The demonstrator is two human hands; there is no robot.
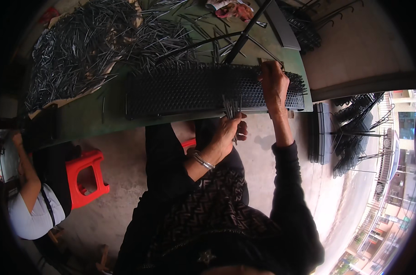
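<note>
Tray (pixel 171 94), left half: open from above
Tray's right end: standing rods (pixel 298 83), right hand (pixel 274 82) in the way
Beyond tray: crossed bars (pixel 239 45)
Beyond tray's left: rod heap (pixel 79 57)

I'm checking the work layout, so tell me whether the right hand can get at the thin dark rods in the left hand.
Probably yes: the thin dark rods poke up from the left hand, fairly near the right hand, and nothing visible seems to block the way between.
</note>
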